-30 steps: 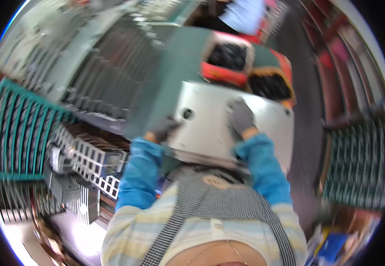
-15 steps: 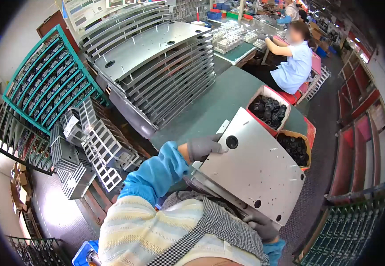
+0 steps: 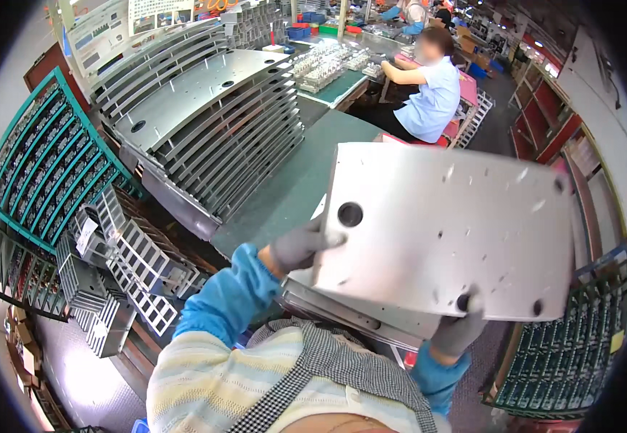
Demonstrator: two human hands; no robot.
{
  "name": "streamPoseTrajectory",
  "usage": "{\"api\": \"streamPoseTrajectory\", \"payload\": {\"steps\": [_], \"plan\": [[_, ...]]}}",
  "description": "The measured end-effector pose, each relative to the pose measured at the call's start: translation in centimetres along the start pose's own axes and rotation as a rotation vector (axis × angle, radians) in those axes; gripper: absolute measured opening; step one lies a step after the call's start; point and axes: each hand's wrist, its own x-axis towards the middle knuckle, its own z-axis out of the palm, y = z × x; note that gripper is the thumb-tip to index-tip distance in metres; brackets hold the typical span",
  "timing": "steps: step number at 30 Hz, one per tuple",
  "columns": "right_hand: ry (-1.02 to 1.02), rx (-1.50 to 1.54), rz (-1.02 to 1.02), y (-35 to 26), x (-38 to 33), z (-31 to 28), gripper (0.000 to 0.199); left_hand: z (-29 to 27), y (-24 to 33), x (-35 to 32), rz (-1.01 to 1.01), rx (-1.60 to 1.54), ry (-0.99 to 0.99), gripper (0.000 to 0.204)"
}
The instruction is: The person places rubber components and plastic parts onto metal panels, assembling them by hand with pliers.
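Observation:
A flat silver metal panel (image 3: 414, 231) with round black plugs and small holes is held up, tilted, in front of me. My left hand (image 3: 299, 247), in a grey glove, is closed on its left edge, thumb on the upper face. My right hand (image 3: 459, 330), gloved too, grips its near edge beside a black plug (image 3: 463, 302). Both hands' other fingers are partly hidden under the panel. Below it, close to my body, lie more metal panels (image 3: 328, 307), apart from the held one on the near side.
A tall stack of similar panels (image 3: 205, 137) stands on the green table (image 3: 320, 155) to the left. Farther left are a teal rack (image 3: 61, 159) and metal frames (image 3: 136, 270). A co-worker (image 3: 429, 94) sits at the far side. A rack of green boards (image 3: 566, 361) stands at right.
Both hands have lifted the panel away from the pieces beneath and swung it rightward. My right hand has risen with it. The boxes of black parts are now hidden behind the panel.

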Motion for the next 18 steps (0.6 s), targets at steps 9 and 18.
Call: {"api": "streamPoseTrajectory", "payload": {"steps": [9, 18], "plan": [[-0.642, -0.611, -1.232, -8.7, 9.4, 13.9, 0.036, 1.5, 11.0, -2.8, 0.293, -0.495, -0.140, 0.085], [-0.912, -0.661, -1.689, -6.4, 9.2, 22.4, 0.038, 1.0, 11.3, -9.7, 0.313, -0.228, 0.442, 0.059]]}}
